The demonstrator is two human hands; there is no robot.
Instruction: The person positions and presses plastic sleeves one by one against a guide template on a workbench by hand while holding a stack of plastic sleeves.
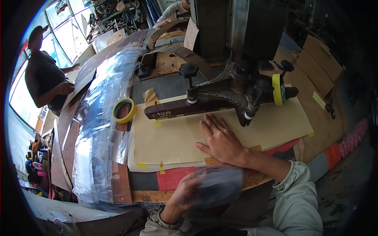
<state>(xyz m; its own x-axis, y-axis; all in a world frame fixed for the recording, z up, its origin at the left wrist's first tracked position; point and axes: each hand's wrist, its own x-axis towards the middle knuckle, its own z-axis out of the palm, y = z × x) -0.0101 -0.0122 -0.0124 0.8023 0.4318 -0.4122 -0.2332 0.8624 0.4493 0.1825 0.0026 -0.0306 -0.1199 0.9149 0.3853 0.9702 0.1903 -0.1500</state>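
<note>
My right hand lies flat, fingers spread, on a beige sheet. Its fingertips reach close to a dark metal bar lying across the sheet under a press. Bits of yellow tape sit along the sheet's edges. Lower down, at the table's front edge, my left hand is closed on a translucent plastic sheet, which is smeared by motion. A red strip shows beneath the beige sheet, near my left hand.
A yellow tape roll lies left of the bar; another tape roll hangs on the press. Clear plastic strips cover the table's left side. A cardboard box stands right. One person stands left, another behind.
</note>
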